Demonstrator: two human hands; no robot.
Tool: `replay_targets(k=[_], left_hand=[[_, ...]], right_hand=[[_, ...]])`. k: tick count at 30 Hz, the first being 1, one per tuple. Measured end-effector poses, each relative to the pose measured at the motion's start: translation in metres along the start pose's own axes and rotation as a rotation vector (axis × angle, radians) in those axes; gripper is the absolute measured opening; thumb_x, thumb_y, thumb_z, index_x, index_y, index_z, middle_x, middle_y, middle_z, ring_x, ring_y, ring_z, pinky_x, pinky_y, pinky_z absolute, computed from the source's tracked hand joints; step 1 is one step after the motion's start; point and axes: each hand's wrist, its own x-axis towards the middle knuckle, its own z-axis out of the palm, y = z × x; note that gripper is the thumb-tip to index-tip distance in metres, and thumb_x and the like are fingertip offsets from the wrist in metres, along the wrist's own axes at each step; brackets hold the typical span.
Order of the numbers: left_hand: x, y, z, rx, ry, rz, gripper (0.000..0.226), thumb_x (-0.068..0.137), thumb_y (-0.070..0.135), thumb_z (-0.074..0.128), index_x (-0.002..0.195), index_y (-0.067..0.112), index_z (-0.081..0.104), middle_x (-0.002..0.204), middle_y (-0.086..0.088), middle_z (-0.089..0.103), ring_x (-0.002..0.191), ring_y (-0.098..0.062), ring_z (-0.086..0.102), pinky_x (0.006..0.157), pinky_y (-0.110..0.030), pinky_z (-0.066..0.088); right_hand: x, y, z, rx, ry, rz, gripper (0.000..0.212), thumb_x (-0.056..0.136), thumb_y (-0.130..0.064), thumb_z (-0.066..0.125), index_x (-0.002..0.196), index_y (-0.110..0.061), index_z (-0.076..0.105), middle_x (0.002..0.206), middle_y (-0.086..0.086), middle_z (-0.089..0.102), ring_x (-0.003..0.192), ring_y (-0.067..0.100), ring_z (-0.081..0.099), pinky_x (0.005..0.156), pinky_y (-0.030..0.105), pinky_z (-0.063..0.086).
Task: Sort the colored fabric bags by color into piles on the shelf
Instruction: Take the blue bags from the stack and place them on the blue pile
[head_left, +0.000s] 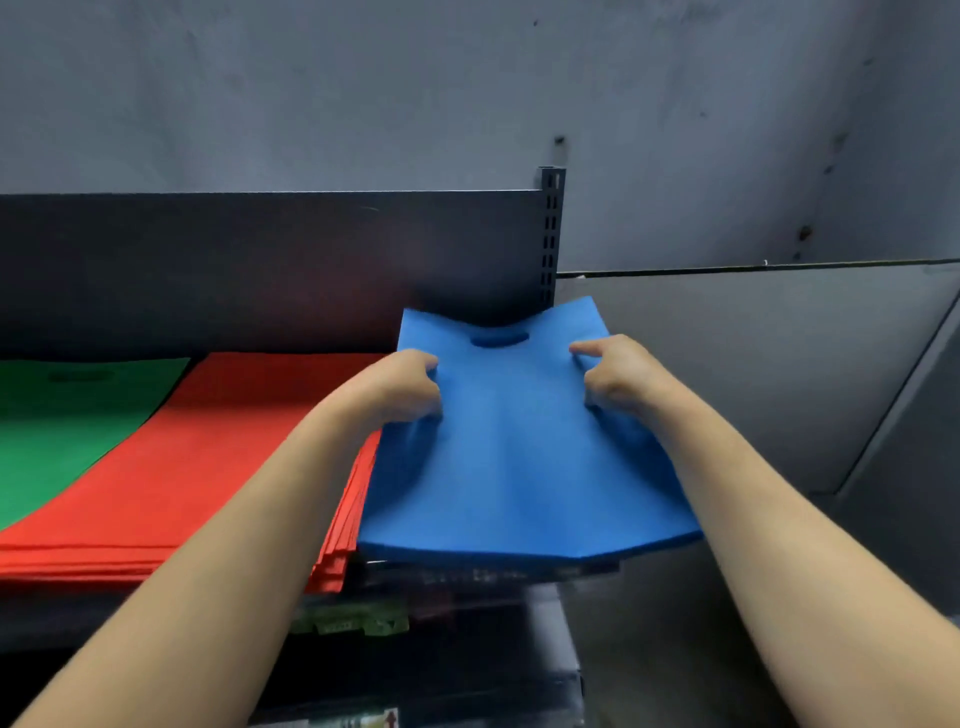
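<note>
Blue fabric bag stack (519, 467) is gripped by left hand (397, 387) and right hand (615, 376), long axis toward 12 o'clock, red fabric pile (208, 457) at 9.

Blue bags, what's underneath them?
Under the blue bags only the dark front edge of the shelf shows. The bags cover the shelf surface, so whatever lies beneath cannot be seen.

We record a bare left forearm (208, 545) and bare right forearm (779, 525); the left hand (397, 387) and right hand (621, 374) are bare too.
</note>
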Motion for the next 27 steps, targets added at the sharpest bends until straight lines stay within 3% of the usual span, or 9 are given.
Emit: replay_targets(k=[2,5,9,12,15,18,21,23,27], left_hand=[[0.000,-0.009,0.019,0.016,-0.048,-0.020,0.040,0.078,0.010,0.066,0.067,0.030,0.033,0.094,-0.002,0.047,0.082,-0.018,0.045,0.074,-0.025,0.036],[0.000,-0.017,0.033,-0.042,-0.058,-0.049,0.026,0.083,0.010,0.062,0.086,0.023,0.040,0.091,-0.005,0.048,0.074,-0.021,0.049,0.070,-0.025,0.037],[0.006,-0.020,0.038,-0.028,-0.026,-0.082,0.035,0.084,0.011,0.060,0.071,0.026,0.031,0.082,-0.010,0.051,0.052,-0.022,0.045,0.055,-0.025,0.035],[0.010,-0.022,0.042,-0.035,-0.010,-0.102,0.039,0.083,0.013,0.058,0.067,0.028,0.026,0.080,-0.005,0.050,0.051,-0.021,0.042,0.053,-0.026,0.034],[0.012,-0.024,0.048,-0.057,0.031,-0.094,0.038,0.086,0.016,0.058,0.069,0.028,0.027,0.073,0.007,0.037,0.062,-0.023,0.046,0.059,-0.028,0.037],[0.017,-0.024,0.053,-0.014,0.037,-0.090,0.027,0.087,0.020,0.058,0.076,0.025,0.034,0.094,0.001,0.040,0.085,-0.020,0.040,0.070,-0.028,0.035],[0.021,-0.023,0.056,0.001,0.030,-0.104,0.018,0.088,0.021,0.058,0.101,0.018,0.047,0.107,-0.008,0.046,0.099,-0.024,0.045,0.082,-0.031,0.037],[0.022,-0.023,0.058,0.008,0.043,-0.129,0.036,0.089,0.021,0.057,0.122,0.008,0.051,0.129,-0.013,0.049,0.117,-0.031,0.047,0.091,-0.034,0.040],[0.021,-0.018,0.062,0.017,0.066,-0.154,0.030,0.091,0.020,0.055,0.117,0.005,0.052,0.131,-0.018,0.048,0.118,-0.035,0.045,0.086,-0.035,0.041]], right_hand=[[-0.001,0.011,0.016,-0.028,-0.060,0.055,0.054,0.086,0.005,0.044,0.138,-0.009,0.046,0.142,0.009,0.046,0.132,0.026,0.038,0.101,0.029,0.038],[0.002,0.019,0.028,-0.024,-0.058,0.120,0.046,0.086,0.008,0.043,0.131,0.002,0.045,0.134,0.015,0.049,0.128,0.029,0.036,0.101,0.039,0.039],[0.011,0.019,0.032,-0.010,-0.031,0.131,0.049,0.084,0.009,0.044,0.133,0.003,0.043,0.134,0.017,0.047,0.123,0.029,0.040,0.099,0.044,0.042],[0.016,0.023,0.038,-0.024,-0.030,0.151,0.050,0.084,0.009,0.043,0.133,0.002,0.042,0.136,0.015,0.042,0.121,0.031,0.043,0.098,0.048,0.043],[0.019,0.028,0.043,-0.031,-0.035,0.197,0.050,0.084,0.008,0.042,0.133,-0.002,0.043,0.135,0.012,0.038,0.125,0.037,0.045,0.095,0.050,0.044],[0.023,0.030,0.045,-0.034,-0.018,0.200,0.049,0.083,0.007,0.041,0.130,-0.003,0.045,0.131,0.011,0.040,0.117,0.039,0.053,0.088,0.050,0.048],[0.026,0.032,0.046,-0.034,-0.017,0.182,0.046,0.083,0.006,0.041,0.127,-0.004,0.048,0.128,0.013,0.041,0.082,0.034,0.057,0.069,0.038,0.048],[0.027,0.033,0.047,-0.036,-0.015,0.169,0.040,0.084,0.004,0.042,0.122,-0.004,0.050,0.126,0.013,0.038,0.073,0.028,0.046,0.063,0.032,0.040],[0.028,0.035,0.048,-0.052,0.002,0.176,0.012,0.085,0.003,0.042,0.086,-0.008,0.045,0.121,0.013,0.035,0.068,0.026,0.040,0.054,0.026,0.034]])
